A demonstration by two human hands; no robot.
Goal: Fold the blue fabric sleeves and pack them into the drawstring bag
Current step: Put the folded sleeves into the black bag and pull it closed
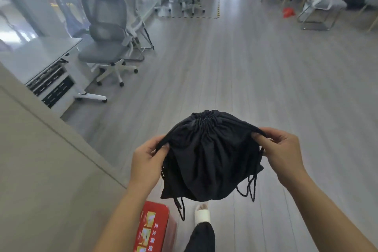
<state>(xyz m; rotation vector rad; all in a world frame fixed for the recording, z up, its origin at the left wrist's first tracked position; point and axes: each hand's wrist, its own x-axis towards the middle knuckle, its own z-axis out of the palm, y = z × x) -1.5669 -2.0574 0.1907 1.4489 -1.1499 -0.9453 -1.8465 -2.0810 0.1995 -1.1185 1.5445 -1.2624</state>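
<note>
A black drawstring bag (208, 155) hangs in the air in front of me, bulging, its mouth gathered tight at the far top. My left hand (147, 161) pinches the cord at the bag's left side. My right hand (282, 153) pinches the cord at its right side. Loose black cord loops (250, 188) dangle below the bag. No blue fabric sleeves show; the bag's inside is hidden.
A beige wall or counter (41, 170) runs along my left. A red box (153, 227) stands on the grey floor by my foot (201, 214). A grey office chair (106, 32) and white desk (41, 57) stand far left; more chairs (319, 4) far right.
</note>
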